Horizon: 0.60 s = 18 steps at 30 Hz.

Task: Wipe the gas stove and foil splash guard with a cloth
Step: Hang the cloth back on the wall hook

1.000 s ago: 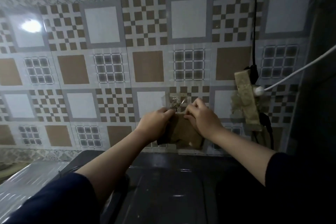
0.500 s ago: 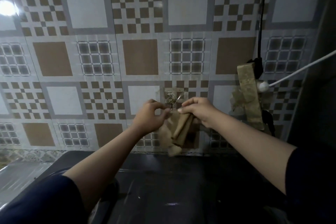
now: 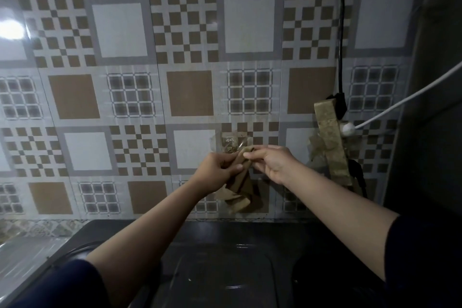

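A brownish cloth [image 3: 239, 189] hangs bunched in front of the patterned foil splash guard [image 3: 130, 97], just below a small wall hook [image 3: 231, 145]. My left hand [image 3: 216, 170] grips the cloth's upper part from the left. My right hand [image 3: 271, 161] pinches its top corner beside the hook. The dark gas stove [image 3: 225, 257] lies below my forearms, its surface dim and hard to make out.
A grimy power strip [image 3: 330, 140] is fixed to the wall at the right, with a black cable [image 3: 340, 32] running up and a white plug and cord [image 3: 390, 110] leading right. A steel counter [image 3: 27, 255] lies at the lower left. A dark surface closes the right side.
The cloth was spread flat against the wall under both hands; it is now gathered into a narrow bunch hanging from my fingers at the hook. Both hands rose slightly.
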Each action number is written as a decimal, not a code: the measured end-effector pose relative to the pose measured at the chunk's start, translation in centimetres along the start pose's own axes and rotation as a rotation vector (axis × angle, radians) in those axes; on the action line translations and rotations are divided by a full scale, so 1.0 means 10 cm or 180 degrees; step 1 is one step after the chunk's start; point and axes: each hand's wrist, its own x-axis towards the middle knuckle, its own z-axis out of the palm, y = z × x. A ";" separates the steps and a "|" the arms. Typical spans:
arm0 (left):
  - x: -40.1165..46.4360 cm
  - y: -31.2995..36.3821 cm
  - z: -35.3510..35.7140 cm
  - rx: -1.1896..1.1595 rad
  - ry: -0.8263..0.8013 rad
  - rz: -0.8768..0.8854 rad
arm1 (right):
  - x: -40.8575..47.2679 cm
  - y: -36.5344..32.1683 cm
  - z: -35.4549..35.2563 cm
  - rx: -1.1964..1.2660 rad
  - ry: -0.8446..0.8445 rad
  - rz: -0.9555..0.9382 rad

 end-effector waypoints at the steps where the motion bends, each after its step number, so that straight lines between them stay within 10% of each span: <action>1: 0.01 0.01 -0.01 0.0146 -0.0036 0.0021 | -0.01 0.00 0.00 -0.0309 0.0010 -0.0090; 7: 0.08 -0.12 -0.12 0.1568 0.0240 0.0037 | 0.01 0.06 -0.06 -0.2828 -0.0179 -0.1254; 18: 0.27 -0.46 -0.23 0.4051 -0.0149 0.0907 | 0.34 0.25 -0.06 -0.4899 -0.0203 -0.3174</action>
